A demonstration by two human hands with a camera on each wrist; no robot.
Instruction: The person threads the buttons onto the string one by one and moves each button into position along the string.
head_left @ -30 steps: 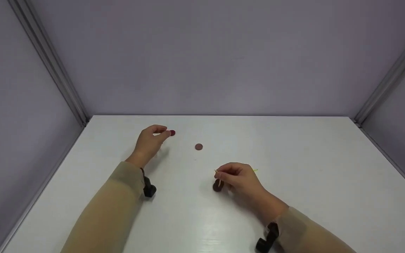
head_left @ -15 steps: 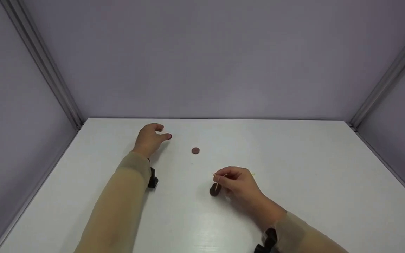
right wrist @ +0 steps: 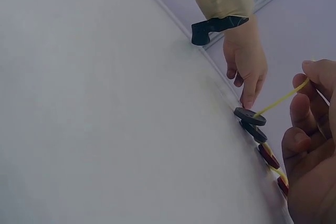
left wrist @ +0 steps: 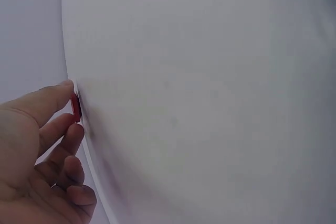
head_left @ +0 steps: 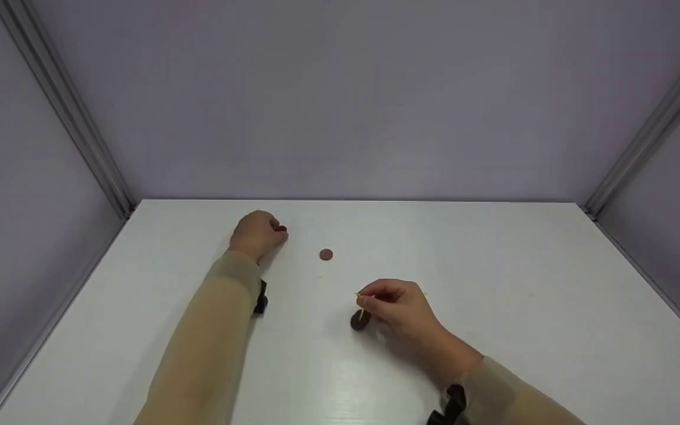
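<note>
The left hand [head_left: 255, 234] pinches a small red button [left wrist: 75, 108] by its rim at the tabletop [head_left: 523, 307] — light, stiff, slippery. The right hand [head_left: 402, 307] grips the limp yellow thread [right wrist: 281, 98] strung with buttons [right wrist: 251, 117].

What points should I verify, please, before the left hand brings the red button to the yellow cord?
1. Left hand pinches red button: ok.
2. Right hand holds yellow cord: ok.
3. Threaded buttons stay on the cord: ok.
4. Free cord end visible for threading: cannot tell.
5. Brown button lies apart from both hands on the table: ok.
6. Red button's holes visible: cannot tell.
</note>
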